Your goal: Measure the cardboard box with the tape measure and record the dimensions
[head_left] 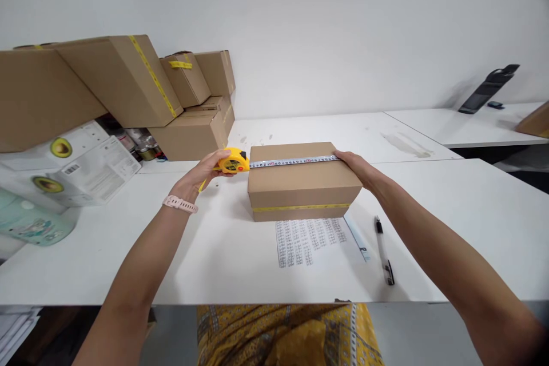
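The left hand (pixel 206 171) is closed around the yellow tape measure (pixel 234 161), just beside the left edge of the cardboard box (pixel 300 186), which stands in the middle of the white bench (pixel 429 211). The blade (pixel 291 161) lies stretched across the box top. The right hand (pixel 358 168) pinches the blade end at the right edge. If this pinch loosens, I think the blade may snap back and tilt

Pink watch (pixel 180 204) at left hand (pixel 206 170) — yellow patterned garment (pixel 283 334).

Yellow tape measure (pixel 234 161), brown box (pixel 302 182) with yellow stripe, white table (pixel 450 211), black pen (pixel 384 250), pink watch (pixel 180 204)
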`<move>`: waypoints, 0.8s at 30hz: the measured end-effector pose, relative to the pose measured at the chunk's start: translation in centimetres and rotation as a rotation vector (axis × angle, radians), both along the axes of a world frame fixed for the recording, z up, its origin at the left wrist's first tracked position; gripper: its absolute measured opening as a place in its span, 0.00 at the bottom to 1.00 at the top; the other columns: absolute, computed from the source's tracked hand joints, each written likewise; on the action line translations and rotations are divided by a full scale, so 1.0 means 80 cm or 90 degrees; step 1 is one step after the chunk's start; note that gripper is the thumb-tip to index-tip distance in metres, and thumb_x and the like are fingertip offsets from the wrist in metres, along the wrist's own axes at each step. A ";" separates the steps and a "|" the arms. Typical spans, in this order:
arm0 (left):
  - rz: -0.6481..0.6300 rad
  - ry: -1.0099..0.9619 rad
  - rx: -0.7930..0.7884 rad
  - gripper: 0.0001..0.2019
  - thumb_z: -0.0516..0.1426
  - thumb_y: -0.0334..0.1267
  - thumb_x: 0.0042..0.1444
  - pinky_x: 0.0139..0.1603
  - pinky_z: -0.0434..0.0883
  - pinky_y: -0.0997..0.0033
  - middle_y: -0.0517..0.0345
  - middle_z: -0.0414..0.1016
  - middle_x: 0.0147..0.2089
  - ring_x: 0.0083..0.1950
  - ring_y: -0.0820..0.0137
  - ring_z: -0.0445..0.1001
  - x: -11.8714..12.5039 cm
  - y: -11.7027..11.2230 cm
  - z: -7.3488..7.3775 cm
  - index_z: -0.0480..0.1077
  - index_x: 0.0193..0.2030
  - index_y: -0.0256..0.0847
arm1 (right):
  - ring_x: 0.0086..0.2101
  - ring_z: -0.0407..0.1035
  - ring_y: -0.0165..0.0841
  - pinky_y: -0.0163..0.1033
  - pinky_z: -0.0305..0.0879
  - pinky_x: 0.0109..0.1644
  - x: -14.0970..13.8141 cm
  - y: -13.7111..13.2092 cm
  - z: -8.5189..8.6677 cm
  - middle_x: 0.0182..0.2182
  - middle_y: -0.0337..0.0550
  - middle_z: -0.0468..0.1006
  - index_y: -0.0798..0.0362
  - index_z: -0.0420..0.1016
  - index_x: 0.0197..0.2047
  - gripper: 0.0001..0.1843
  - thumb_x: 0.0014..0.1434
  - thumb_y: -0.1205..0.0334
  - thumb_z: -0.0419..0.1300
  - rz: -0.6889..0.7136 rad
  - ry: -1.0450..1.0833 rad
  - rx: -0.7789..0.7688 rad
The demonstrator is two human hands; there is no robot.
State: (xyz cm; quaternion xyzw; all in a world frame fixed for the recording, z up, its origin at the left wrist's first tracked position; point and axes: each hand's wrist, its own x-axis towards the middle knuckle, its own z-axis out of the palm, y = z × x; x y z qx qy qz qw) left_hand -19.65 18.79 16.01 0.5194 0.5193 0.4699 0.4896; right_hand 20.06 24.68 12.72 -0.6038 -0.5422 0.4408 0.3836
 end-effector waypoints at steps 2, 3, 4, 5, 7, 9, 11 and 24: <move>0.005 0.001 -0.005 0.26 0.66 0.54 0.50 0.43 0.79 0.63 0.45 0.81 0.49 0.52 0.55 0.77 -0.002 0.005 0.001 0.78 0.49 0.37 | 0.38 0.75 0.42 0.42 0.70 0.36 -0.001 0.002 0.001 0.41 0.53 0.81 0.53 0.72 0.44 0.23 0.60 0.40 0.62 -0.018 -0.008 -0.051; 0.005 0.002 -0.008 0.26 0.66 0.55 0.50 0.42 0.79 0.63 0.45 0.81 0.49 0.52 0.56 0.77 -0.003 0.008 0.001 0.78 0.49 0.37 | 0.39 0.75 0.43 0.42 0.70 0.37 -0.002 0.003 0.001 0.44 0.53 0.81 0.52 0.71 0.45 0.23 0.60 0.40 0.61 -0.024 -0.010 -0.075; 0.004 0.002 -0.009 0.27 0.66 0.55 0.50 0.42 0.79 0.63 0.44 0.81 0.49 0.51 0.56 0.77 -0.004 0.011 0.001 0.78 0.49 0.37 | 0.41 0.75 0.43 0.42 0.70 0.38 -0.002 0.004 0.001 0.46 0.54 0.81 0.52 0.71 0.46 0.24 0.61 0.40 0.61 -0.027 -0.013 -0.082; 0.004 0.003 -0.010 0.27 0.66 0.55 0.49 0.42 0.79 0.64 0.44 0.82 0.48 0.51 0.56 0.78 -0.005 0.015 0.001 0.78 0.49 0.37 | 0.42 0.75 0.43 0.43 0.71 0.38 -0.002 0.004 0.001 0.49 0.54 0.80 0.52 0.71 0.46 0.24 0.61 0.39 0.61 -0.027 -0.016 -0.083; 0.001 0.002 -0.010 0.28 0.66 0.56 0.49 0.41 0.79 0.64 0.44 0.82 0.48 0.50 0.57 0.78 -0.005 0.021 0.002 0.78 0.50 0.36 | 0.45 0.75 0.44 0.43 0.71 0.39 -0.002 0.006 -0.001 0.51 0.54 0.79 0.51 0.71 0.47 0.24 0.61 0.39 0.60 -0.027 -0.018 -0.081; -0.001 0.002 -0.008 0.28 0.66 0.56 0.49 0.40 0.79 0.64 0.44 0.82 0.49 0.49 0.57 0.78 -0.005 0.028 0.003 0.78 0.50 0.36 | 0.46 0.74 0.45 0.42 0.71 0.39 -0.001 0.007 -0.003 0.52 0.54 0.79 0.51 0.71 0.47 0.24 0.61 0.39 0.61 -0.031 -0.019 -0.080; 0.000 0.002 -0.008 0.29 0.66 0.56 0.48 0.40 0.79 0.64 0.43 0.82 0.49 0.49 0.57 0.78 -0.005 0.032 0.003 0.77 0.50 0.36 | 0.46 0.74 0.45 0.42 0.70 0.39 -0.001 0.008 -0.004 0.52 0.53 0.79 0.50 0.71 0.46 0.24 0.60 0.38 0.61 -0.035 -0.024 -0.076; -0.002 0.030 -0.009 0.28 0.66 0.56 0.49 0.42 0.79 0.63 0.42 0.82 0.50 0.52 0.55 0.78 -0.006 0.031 0.008 0.78 0.50 0.37 | 0.37 0.72 0.39 0.39 0.64 0.34 -0.001 0.009 -0.005 0.38 0.51 0.81 0.52 0.72 0.29 0.23 0.58 0.40 0.66 -0.094 -0.088 -0.009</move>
